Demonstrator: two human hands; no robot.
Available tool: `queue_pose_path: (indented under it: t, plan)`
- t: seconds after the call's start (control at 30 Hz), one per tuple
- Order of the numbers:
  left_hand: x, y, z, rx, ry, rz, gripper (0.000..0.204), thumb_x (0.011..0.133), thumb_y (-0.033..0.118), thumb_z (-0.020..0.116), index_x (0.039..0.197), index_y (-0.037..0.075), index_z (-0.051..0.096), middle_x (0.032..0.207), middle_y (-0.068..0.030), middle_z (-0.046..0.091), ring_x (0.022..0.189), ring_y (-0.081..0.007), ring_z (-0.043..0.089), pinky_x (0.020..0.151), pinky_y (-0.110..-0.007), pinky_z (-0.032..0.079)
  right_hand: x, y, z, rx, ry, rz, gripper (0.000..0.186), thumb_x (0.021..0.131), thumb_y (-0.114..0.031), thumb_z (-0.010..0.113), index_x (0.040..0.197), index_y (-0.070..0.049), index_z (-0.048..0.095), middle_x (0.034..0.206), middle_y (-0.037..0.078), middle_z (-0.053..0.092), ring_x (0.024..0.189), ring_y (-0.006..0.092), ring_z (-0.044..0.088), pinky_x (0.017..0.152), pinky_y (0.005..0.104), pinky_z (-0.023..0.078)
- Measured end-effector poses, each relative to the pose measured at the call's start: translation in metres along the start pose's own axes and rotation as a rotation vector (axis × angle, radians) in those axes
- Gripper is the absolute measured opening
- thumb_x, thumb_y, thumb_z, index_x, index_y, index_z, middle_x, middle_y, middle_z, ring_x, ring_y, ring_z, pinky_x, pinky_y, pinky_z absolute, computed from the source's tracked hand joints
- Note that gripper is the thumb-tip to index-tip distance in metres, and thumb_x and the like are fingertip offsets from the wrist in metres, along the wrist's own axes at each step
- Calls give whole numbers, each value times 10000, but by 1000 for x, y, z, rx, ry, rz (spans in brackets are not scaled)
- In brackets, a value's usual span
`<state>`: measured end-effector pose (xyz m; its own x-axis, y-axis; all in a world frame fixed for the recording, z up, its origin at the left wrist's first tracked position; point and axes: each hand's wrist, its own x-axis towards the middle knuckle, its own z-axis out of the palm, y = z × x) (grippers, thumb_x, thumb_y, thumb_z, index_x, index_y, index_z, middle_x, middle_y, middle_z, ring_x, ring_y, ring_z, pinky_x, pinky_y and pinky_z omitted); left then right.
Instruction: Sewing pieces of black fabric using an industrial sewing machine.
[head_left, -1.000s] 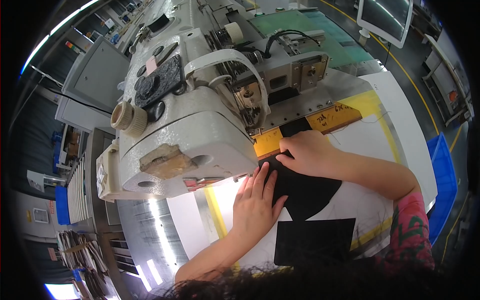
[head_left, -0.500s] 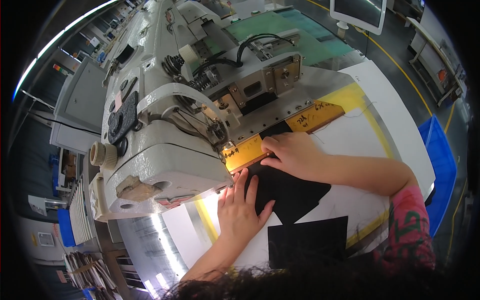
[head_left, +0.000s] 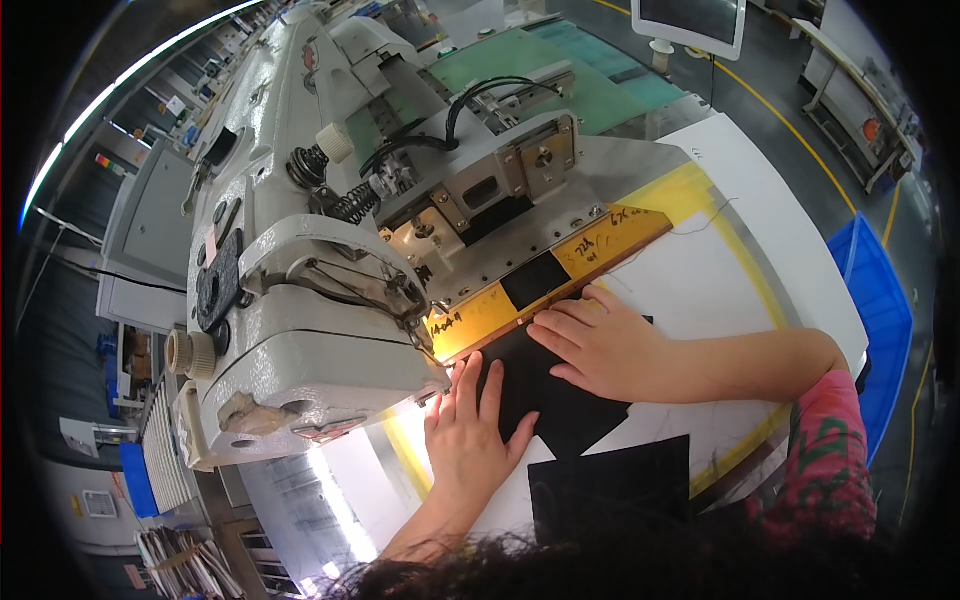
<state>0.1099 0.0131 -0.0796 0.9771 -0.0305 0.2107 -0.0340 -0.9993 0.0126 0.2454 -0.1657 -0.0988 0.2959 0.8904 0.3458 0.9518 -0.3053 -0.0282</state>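
Note:
A black fabric piece (head_left: 520,382) lies on the white work surface, along the front of a yellow strip (head_left: 606,240) with handwritten marks. My left hand (head_left: 468,440) rests on its left part, fingers stretched toward the strip, close to the sewing machine's head (head_left: 320,360). Palm down, my right hand (head_left: 610,350) lies on the fabric's right part with its fingers extended and covers some of it. A small black patch (head_left: 537,284) shows on the strip, ahead of my right fingertips. Apart from these, a second black fabric piece (head_left: 610,485) lies nearer me.
The metal clamp assembly (head_left: 490,190) with black cables stands behind the strip. Yellow tape (head_left: 745,265) borders the white surface. A blue bin (head_left: 880,330) is at the right, a screen (head_left: 690,22) at the far right, and stacked sheets (head_left: 190,565) at the lower left.
My right hand has left the black patch at the strip and come back toward me, its bent fingers now laid out on the fabric. My left hand stays on the fabric. The view has shifted slightly.

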Motion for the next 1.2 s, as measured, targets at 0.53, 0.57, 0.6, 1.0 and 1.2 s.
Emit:
queue_pose_path:
  t: [0.53,0.57,0.6,1.0,1.2]
  plan:
    - [5,3,6,-69,-58,37,648,784,365,671,1311,36,489,1388,-122,452,1277,-282,431,1036,-442,345,-17,-6,2,-61,-137,-48,592,966,-405,401,1320,65,464,1405,236,416,1346,339,360,1134,415,230]
    - [5,3,5,-67,-54,35,648,784,365,671,1311,36,489,1388,-122,452,1277,-282,431,1036,-442,345,-16,-6,2,-41,-171,-64,587,971,-395,392,1327,66,456,1410,234,411,1353,334,349,1137,413,222]
    - [5,4,5,-66,-55,20,655,779,363,673,1314,38,484,1387,-123,452,1269,-287,440,1033,-439,349,-16,-6,2,-49,-135,-54,587,971,-395,392,1327,66,456,1410,234,411,1353,334,349,1137,413,222]
    - [4,6,2,-71,-79,4,691,761,326,690,1338,31,452,1382,-159,444,1211,-349,484,992,-445,396,-16,-8,9,41,-80,-31,573,959,-368,454,1301,92,470,1416,239,399,1360,341,343,1127,413,233]
    - [4,7,1,-83,-90,-14,690,771,324,685,1346,28,445,1383,-169,438,1216,-358,479,989,-455,396,-18,-5,3,43,-45,-40,570,959,-368,426,1302,85,472,1425,221,398,1359,326,341,1136,404,218]
